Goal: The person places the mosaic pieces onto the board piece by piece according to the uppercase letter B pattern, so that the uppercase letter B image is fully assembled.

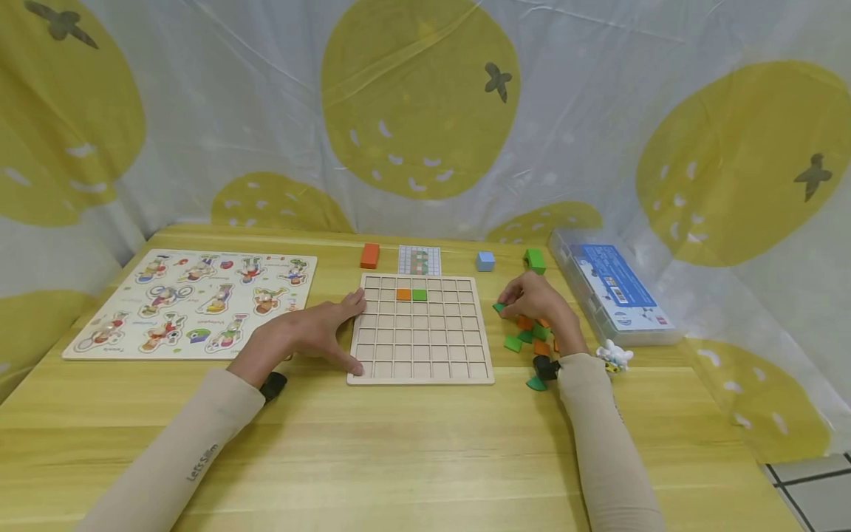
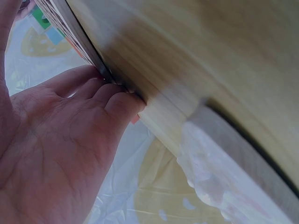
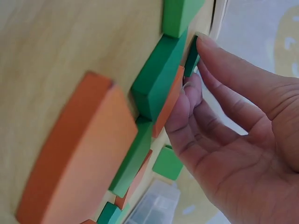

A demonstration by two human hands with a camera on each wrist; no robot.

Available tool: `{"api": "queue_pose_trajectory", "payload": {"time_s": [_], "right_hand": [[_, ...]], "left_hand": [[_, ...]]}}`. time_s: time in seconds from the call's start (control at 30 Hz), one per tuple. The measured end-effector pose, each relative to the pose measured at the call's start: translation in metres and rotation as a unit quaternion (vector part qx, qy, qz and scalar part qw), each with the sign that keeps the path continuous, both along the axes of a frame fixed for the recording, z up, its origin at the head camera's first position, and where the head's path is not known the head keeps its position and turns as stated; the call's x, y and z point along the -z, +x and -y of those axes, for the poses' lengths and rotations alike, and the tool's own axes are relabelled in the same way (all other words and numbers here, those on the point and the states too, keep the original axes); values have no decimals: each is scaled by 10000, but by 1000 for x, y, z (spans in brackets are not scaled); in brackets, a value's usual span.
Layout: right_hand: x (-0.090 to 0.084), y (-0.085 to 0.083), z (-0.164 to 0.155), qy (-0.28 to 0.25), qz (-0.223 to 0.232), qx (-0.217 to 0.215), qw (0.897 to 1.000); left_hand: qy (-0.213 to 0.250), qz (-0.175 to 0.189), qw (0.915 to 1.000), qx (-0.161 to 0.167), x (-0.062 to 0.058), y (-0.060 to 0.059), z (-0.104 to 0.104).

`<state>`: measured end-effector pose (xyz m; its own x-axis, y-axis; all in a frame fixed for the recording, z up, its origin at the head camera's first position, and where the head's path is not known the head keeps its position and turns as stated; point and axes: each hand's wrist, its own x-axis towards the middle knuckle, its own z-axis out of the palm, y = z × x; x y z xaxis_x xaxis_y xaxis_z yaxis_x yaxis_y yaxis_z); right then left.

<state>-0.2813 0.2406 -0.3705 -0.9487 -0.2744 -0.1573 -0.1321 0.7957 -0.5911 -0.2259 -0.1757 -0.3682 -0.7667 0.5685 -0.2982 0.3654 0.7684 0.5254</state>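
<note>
Puzzle (image 1: 186, 307) at left on the worktop (image 1: 425, 451); left hand (image 1: 315, 332), fingers spread, touching the grid board (image 1: 435, 336); orange tile (image 1: 403, 295) and green tile (image 1: 419, 295) set in it; right hand (image 1: 537, 301), fingers pinching a dark piece (image 1: 499, 307), apparently curved, near loose blocks (image 1: 513, 343).

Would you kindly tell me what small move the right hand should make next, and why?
Probably carry the dark green piece to the wooden grid board: the right hand pinches it, the left hand touches the board's edge, and only an orange square and a green square occupy cells.
</note>
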Motion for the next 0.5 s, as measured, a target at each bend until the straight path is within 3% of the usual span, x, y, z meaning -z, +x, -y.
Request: {"api": "queue_pose_trajectory", "payload": {"time_s": [0.17, 0.5], "right_hand": [[-2, 1, 2, 85, 154, -20, 9998], [-4, -2, 3, 30, -8, -191, 9998]], "left_hand": [[4, -7, 10000, 20, 0, 1, 0], [-40, -39, 10000, 39, 0, -1, -1]]}}
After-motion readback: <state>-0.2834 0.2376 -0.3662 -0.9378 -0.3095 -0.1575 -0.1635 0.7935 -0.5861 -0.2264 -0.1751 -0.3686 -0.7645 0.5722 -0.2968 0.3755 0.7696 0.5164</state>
